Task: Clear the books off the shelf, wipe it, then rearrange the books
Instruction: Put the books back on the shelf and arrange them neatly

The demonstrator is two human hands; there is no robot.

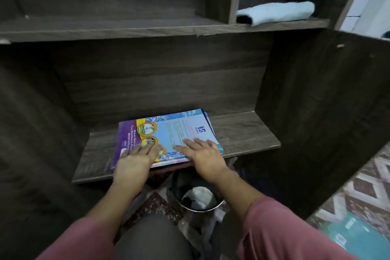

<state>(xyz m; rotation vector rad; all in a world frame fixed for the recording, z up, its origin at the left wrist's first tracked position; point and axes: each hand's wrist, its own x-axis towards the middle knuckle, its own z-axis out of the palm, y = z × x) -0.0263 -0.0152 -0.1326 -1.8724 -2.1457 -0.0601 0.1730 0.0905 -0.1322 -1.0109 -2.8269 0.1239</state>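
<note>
The books (179, 129) lie flat in a stack on the shelf (242, 135), at its front edge. The left hand (135, 161) and right hand (205, 155) press on the top cover, fingers straight and spread, gripping nothing. A folded cloth (276, 13) lies above the shelf, to the right. A pail (198, 198) stands below it.

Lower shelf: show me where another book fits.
Bare board right of the book stack, up to the side wall; narrower strip left of it. Crowded middle: left hand and right hand flat on the stack.
</note>
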